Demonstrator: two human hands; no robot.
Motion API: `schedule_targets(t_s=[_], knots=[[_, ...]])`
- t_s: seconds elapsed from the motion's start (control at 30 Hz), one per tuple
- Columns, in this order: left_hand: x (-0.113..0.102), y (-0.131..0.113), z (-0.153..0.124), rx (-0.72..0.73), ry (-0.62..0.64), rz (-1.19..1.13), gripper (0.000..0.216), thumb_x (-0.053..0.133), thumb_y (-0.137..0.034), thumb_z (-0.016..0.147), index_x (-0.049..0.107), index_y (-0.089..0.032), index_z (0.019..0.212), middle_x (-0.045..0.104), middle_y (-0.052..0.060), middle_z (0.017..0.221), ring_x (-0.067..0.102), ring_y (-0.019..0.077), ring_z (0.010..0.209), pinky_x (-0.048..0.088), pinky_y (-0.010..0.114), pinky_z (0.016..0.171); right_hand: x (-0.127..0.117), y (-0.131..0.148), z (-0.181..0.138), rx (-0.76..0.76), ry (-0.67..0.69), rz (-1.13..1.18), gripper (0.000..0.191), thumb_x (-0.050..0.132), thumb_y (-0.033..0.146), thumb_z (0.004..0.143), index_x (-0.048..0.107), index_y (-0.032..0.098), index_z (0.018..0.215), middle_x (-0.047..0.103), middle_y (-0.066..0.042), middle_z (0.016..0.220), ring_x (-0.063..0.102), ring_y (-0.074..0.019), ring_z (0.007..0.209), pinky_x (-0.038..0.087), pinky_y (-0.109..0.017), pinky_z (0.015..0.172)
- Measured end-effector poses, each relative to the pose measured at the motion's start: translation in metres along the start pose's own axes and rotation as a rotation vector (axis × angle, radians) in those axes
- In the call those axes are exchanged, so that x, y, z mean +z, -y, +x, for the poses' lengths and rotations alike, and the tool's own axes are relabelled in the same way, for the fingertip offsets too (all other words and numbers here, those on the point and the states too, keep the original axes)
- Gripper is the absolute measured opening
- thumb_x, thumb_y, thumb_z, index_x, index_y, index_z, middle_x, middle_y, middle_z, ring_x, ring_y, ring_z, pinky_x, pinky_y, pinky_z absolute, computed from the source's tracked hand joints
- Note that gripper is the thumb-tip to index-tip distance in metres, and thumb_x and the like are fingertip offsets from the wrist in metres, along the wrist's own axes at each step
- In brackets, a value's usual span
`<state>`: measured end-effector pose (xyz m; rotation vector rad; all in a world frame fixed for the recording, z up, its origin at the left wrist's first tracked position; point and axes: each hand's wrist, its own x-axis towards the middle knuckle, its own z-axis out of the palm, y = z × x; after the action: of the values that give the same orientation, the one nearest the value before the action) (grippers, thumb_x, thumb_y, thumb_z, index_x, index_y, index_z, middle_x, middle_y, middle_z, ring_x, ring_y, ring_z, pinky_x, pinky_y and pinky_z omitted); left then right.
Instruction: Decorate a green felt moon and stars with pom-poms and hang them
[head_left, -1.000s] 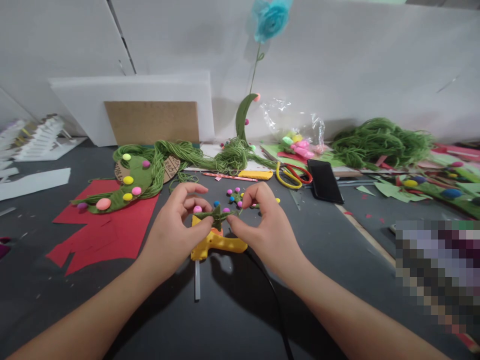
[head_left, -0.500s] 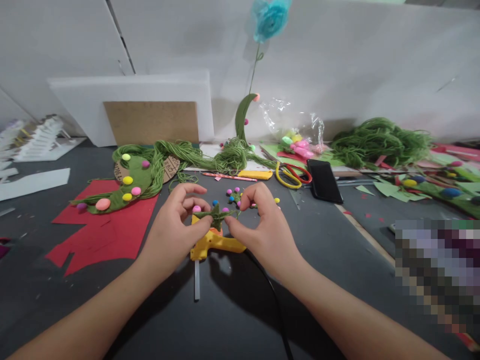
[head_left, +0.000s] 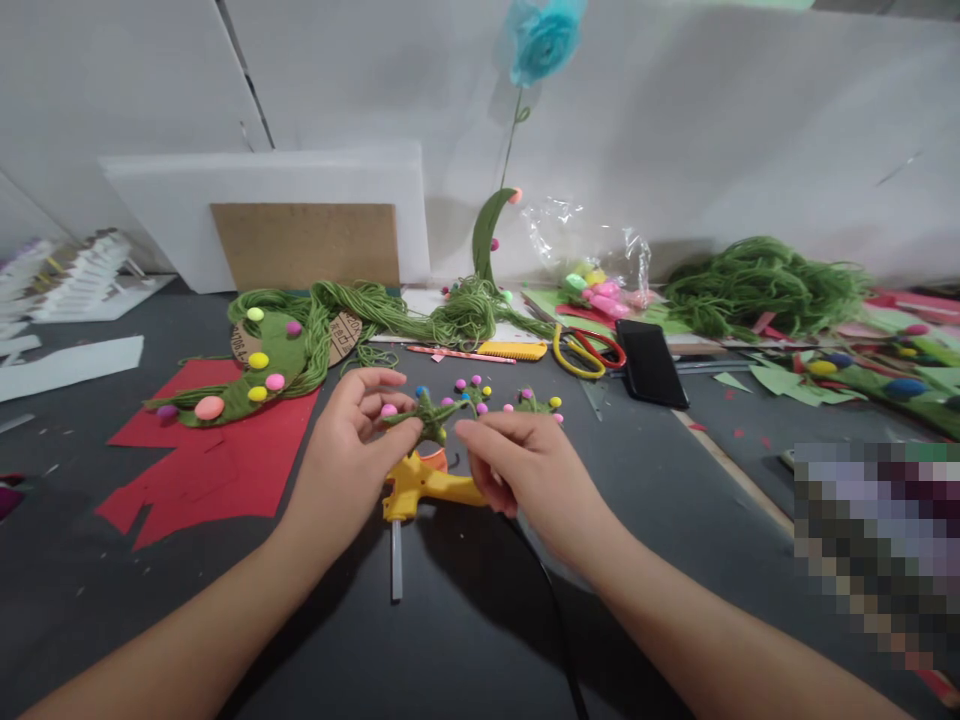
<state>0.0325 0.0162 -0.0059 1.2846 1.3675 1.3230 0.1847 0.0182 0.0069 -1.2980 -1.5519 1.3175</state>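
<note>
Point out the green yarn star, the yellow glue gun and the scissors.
green yarn star (head_left: 429,416): head view, its centre.
yellow glue gun (head_left: 418,482): head view, its body.
scissors (head_left: 581,341): head view, its handles.

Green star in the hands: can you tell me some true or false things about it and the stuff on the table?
1. The left hand holds the green star. True.
2. The glue gun under the star is blue. False: it is yellow.
3. The black phone lies just right of the scissors. True.
4. The red paper lies under the phone. False: it lies far off on the left side of the table.
</note>
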Motion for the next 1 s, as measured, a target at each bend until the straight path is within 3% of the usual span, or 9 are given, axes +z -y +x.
schedule_targets(t_s=[0.07,0.13,0.37,1.0], knots=[[0.001,0.002,0.000,0.003,-0.038,-0.006,0.031,0.061,-0.021,0.070,0.051,-0.020,0.099,0.060,-0.001,0.084,0.060,0.0131,0.077,0.046,0.025,0.068,0.002,-0.001,0.000,0.117,0.092,0.078,0.043,0.046,0.040,0.083,0.042,0.020,0.045,0.036,0.006,0.033,0.029,-0.0066,0.030,0.021,-0.021,0.035],[0.003,0.003,-0.001,0.033,-0.052,-0.002,0.030,0.061,-0.020,0.070,0.052,-0.020,0.099,0.060,-0.001,0.085,0.060,0.0134,0.081,0.047,0.025,0.070,0.004,-0.002,0.000,0.144,0.098,0.134,0.043,0.050,0.041,0.082,0.044,0.019,0.045,0.035,0.007,0.033,0.028,-0.0053,0.029,0.017,-0.020,0.033],[0.009,0.006,-0.007,0.139,-0.055,0.052,0.027,0.059,-0.017,0.072,0.051,-0.021,0.098,0.057,0.000,0.090,0.056,0.0125,0.087,0.045,0.024,0.078,0.003,-0.002,0.002,0.097,0.061,0.137,0.046,0.051,0.040,0.082,0.042,0.019,0.042,0.031,0.007,0.032,0.024,-0.0038,0.028,0.014,-0.020,0.032],[0.010,0.008,-0.011,0.224,-0.054,0.092,0.031,0.058,-0.013,0.071,0.050,-0.023,0.100,0.057,-0.001,0.090,0.056,0.0141,0.090,0.043,0.027,0.081,0.005,-0.002,0.002,0.103,0.034,0.096,0.045,0.050,0.036,0.082,0.039,0.019,0.041,0.029,0.008,0.032,0.024,-0.0042,0.029,0.014,-0.020,0.033]])
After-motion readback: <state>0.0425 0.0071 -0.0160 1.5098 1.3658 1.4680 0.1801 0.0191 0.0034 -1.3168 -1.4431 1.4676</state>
